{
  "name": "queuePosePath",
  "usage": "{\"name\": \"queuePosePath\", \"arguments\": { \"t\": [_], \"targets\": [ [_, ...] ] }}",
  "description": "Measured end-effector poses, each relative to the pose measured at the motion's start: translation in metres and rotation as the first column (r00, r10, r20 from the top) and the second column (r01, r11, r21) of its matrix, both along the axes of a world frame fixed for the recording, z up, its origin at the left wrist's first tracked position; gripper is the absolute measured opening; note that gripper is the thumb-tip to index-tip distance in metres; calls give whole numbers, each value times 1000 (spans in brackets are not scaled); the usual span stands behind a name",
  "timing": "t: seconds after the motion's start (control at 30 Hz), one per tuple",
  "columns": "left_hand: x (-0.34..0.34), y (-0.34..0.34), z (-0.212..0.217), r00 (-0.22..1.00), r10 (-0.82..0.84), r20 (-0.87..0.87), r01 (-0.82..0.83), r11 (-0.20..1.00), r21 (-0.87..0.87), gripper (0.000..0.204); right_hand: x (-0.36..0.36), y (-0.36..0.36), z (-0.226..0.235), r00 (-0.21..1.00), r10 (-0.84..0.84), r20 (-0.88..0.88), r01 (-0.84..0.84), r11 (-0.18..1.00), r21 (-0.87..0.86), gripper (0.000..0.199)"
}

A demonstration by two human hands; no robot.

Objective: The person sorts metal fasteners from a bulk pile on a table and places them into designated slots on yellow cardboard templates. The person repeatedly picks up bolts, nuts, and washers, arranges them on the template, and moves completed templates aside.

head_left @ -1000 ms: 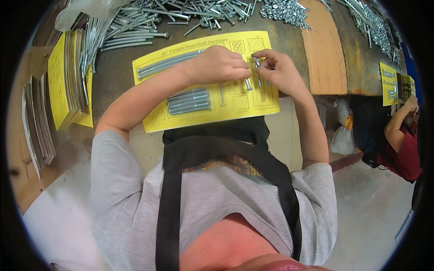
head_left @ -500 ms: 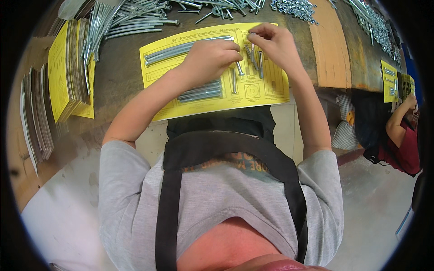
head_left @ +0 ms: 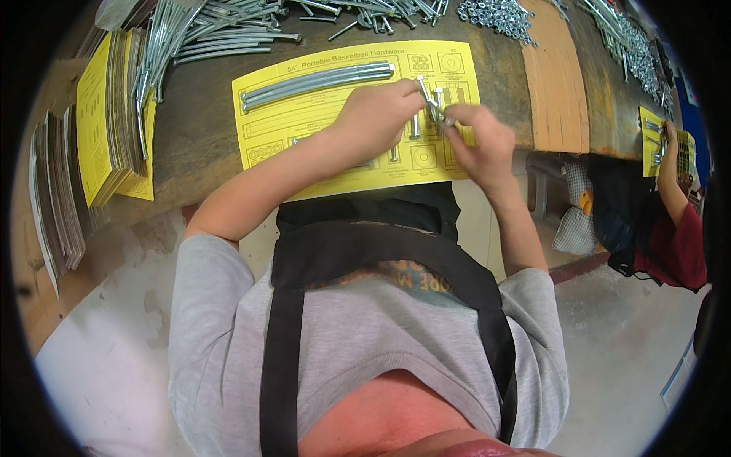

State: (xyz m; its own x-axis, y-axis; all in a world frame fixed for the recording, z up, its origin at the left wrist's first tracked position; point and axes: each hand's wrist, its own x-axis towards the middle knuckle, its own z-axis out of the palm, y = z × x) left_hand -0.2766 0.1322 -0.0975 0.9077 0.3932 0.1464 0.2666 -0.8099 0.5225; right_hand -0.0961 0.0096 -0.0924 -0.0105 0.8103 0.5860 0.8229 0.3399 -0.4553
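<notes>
A yellow printed sheet [head_left: 312, 126] lies on the workbench in front of me with metal bolts on it. My left hand [head_left: 373, 122] is closed over its middle, fingertips pinched at the upper end of a short bolt [head_left: 429, 100]. At the bolt's lower end, the fingers of my right hand [head_left: 487, 141] are closed on it, slightly blurred. Close by, another short bolt [head_left: 415, 127] lies on the sheet below my left fingertips. Long bolts [head_left: 320, 85] lie side by side along the sheet's upper part. My left forearm mostly hides more bolts below.
Heaps of long bolts [head_left: 228, 34] and a pile of nuts [head_left: 499, 19] lie along the bench's far side. Stacked yellow cards [head_left: 99, 126] stand at left. A cardboard strip [head_left: 560, 91] crosses the bench at right. Farther right, a person in a red sleeve [head_left: 685, 244] handles another yellow sheet.
My right hand has come down and nearer from the sheet's upper right. My left hand has shifted slightly right and nearer, uncovering the long bolts. The other person's arm has moved.
</notes>
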Motion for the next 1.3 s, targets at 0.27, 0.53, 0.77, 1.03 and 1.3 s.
{"name": "queuePosePath", "arguments": {
  "t": [0.27, 0.53, 0.77, 1.03, 1.3],
  "targets": [
    [6, 0, 16, 984, -1, -180, -40, 974, -223, 90, -10, -24, -9, 983, -63, 173, 91, 983, -160, 32],
    [7, -5, 11, 988, 5, -155, -42, 970, -240, 92, -9, -18, -17, 978, -97, 182, 140, 961, -237, 34],
    [7, -8, 7, 991, 71, -117, -98, 963, -251, 90, -8, -7, -19, 988, -41, 147, 71, 976, -205, 28],
    [2, -4, -3, 996, 82, -45, -91, 952, -293, 96, -1, -6, -27, 998, -32, 53, 42, 979, -198, 29],
    [2, -4, 4, 997, 61, -41, -71, 945, -318, 91, 1, -7, -20, 998, -2, 62, 15, 978, -208, 36]
  ]
}}
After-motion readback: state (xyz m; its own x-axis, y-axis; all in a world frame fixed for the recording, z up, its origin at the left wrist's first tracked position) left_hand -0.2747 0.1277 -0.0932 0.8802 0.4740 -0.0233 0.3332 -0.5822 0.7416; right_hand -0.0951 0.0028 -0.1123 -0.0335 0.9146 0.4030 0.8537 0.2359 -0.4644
